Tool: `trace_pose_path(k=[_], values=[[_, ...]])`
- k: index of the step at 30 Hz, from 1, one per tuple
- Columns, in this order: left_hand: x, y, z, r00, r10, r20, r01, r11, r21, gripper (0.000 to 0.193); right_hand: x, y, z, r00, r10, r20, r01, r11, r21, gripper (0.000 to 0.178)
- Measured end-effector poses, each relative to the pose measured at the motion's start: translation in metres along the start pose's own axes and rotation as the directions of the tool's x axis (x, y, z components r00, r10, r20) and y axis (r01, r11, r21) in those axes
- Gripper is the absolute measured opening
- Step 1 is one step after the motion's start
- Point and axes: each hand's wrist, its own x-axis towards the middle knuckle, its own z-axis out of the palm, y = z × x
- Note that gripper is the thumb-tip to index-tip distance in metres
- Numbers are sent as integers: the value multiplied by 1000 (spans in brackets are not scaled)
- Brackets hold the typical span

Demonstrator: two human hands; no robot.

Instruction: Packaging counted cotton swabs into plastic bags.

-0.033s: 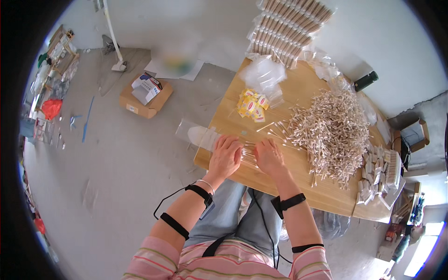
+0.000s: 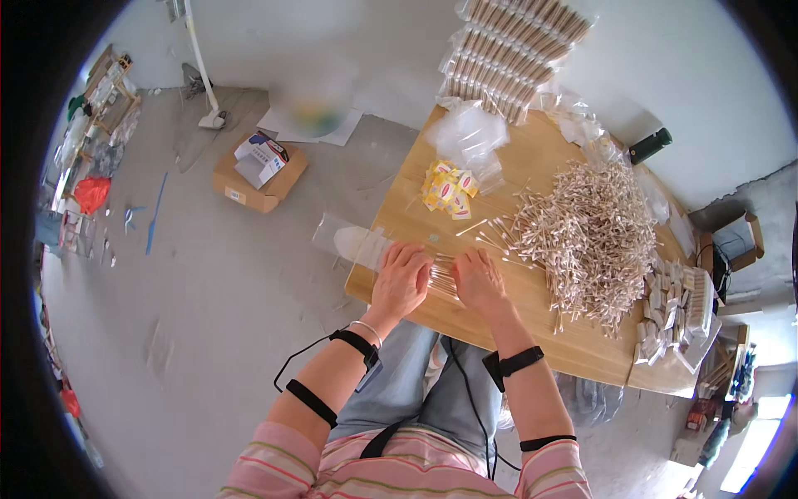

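Observation:
Between my two hands, near the front left edge of the wooden table, lies a small row of cotton swabs. My left hand curls its fingers around the left end of the row. At the right end, my right hand is closed on it, with the fingertips partly hidden. A clear plastic sleeve with a white panel sticks out past the table edge beside my left hand. Several loose swabs lie just beyond my right hand, at the fringe of a large heap of cotton swabs.
Yellow-and-white packets and clear plastic bags lie toward the back. Bagged swabs are stacked at the far edge. Small white packs sit at the right, near a dark green cylinder. A cardboard box stands on the floor.

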Motion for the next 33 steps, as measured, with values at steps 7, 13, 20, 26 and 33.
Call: trace_pose_path(k=[7,13,20,26,33], values=[[-6,-3,1,999,-30,-23,30,1000,0,11,-16,1,-5,993,96,-73,-81,981,178,9],[-7,-8,3,998,-21,-66,13,993,-116,11,-32,-2,-5,970,167,-179,-80,906,415,8],[11,70,-24,984,-86,156,138,921,-365,21,-76,-41,-53,877,449,-170,-181,637,750,10],[4,133,-11,882,-150,446,444,582,-681,15,-132,-53,-87,777,574,-259,-161,579,799,11],[-10,198,7,820,69,568,465,497,-732,12,-206,-29,-107,699,700,-142,-131,321,938,14]])
